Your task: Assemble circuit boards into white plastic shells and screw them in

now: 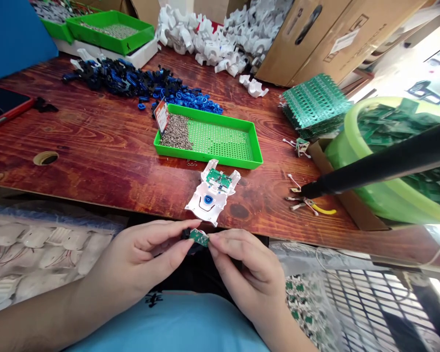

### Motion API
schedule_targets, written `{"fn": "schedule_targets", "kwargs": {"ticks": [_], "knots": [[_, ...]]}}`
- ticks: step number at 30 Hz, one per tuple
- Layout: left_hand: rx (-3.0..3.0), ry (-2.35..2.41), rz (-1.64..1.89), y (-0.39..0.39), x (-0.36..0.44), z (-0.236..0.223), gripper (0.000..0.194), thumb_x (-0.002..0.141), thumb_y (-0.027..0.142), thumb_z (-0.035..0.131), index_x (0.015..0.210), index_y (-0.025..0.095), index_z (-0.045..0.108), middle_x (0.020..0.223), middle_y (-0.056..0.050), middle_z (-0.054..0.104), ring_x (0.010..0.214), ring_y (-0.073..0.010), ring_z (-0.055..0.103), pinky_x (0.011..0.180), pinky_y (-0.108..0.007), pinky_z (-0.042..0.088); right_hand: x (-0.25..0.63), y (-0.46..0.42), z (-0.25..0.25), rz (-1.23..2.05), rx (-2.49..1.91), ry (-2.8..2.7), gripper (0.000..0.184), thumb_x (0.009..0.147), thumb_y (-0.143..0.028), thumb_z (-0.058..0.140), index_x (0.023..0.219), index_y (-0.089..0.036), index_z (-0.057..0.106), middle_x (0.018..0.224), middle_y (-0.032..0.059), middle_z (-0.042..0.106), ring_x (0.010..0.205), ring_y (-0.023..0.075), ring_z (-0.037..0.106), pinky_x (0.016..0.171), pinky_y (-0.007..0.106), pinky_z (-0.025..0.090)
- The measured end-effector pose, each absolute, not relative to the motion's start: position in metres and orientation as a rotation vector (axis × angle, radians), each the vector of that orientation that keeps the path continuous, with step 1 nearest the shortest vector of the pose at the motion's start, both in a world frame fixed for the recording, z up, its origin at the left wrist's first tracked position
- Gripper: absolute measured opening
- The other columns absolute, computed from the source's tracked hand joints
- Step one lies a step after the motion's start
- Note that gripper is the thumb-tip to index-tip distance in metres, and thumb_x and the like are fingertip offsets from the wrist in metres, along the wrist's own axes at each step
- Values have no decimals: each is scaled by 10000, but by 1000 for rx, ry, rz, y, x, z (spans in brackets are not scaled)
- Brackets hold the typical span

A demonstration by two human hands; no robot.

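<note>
A small green circuit board (199, 237) is pinched between my two hands, just off the table's front edge. My left hand (150, 254) grips its left end, where a small black part (186, 233) shows by the fingertips. Thumb and fingers of my right hand (242, 259) close on its right end. Just beyond, a white plastic shell (206, 205) lies opened on the wood, with a blue round piece (208, 199) in it. Another green board (219, 179) sits in the shell's far part.
A green tray (234, 137) of small screws stands behind the shell. Blue and black parts (132, 80) and white plastic pieces (238, 39) are heaped farther back. Right are stacked green boards (315, 105), yellow-handled pliers (320, 210), a black pole (370, 161) and a yellow-green tub (346, 142).
</note>
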State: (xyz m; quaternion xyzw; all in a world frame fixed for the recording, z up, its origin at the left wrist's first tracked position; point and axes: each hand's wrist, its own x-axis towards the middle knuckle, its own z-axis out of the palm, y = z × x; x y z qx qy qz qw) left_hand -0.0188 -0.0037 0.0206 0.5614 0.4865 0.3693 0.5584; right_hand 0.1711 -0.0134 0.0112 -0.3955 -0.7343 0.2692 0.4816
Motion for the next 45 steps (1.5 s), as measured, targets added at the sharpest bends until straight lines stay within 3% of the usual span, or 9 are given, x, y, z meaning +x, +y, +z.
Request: {"fn": "schedule_targets", "kwargs": {"ticks": [19, 26, 38, 45], "knots": [[1096, 1125, 842, 0, -18, 16, 201, 825, 309, 671, 1014, 282, 738, 1031, -3, 753, 968, -218, 694, 855, -283, 573, 164, -20, 7, 444, -1042, -1836, 377, 775, -47, 673, 1110, -206, 606, 981, 38, 701, 887, 127, 671, 764, 231, 589], [994, 1037, 838, 0, -18, 13, 160, 850, 272, 656, 983, 306, 737, 1011, 41, 758, 916, -145, 700, 850, -193, 551, 159, -24, 4, 384, -1050, -1809, 387, 758, -125, 740, 1102, -182, 571, 934, 63, 690, 877, 146, 663, 767, 250, 585], [797, 989, 946, 0, -8, 7, 153, 807, 269, 704, 951, 243, 748, 1005, -22, 759, 867, -172, 701, 834, -260, 561, 153, -25, 3, 270, -1123, -1749, 394, 767, -137, 711, 1122, -195, 550, 921, 68, 686, 857, 177, 658, 734, 303, 594], [681, 883, 976, 1, 0, 15, 119, 807, 244, 712, 903, 302, 751, 916, 53, 769, 800, -81, 682, 761, -124, 531, 154, -26, 3, 232, -1114, -1745, 431, 770, -118, 705, 1167, -170, 546, 974, 85, 686, 905, 166, 656, 771, 273, 585]]}}
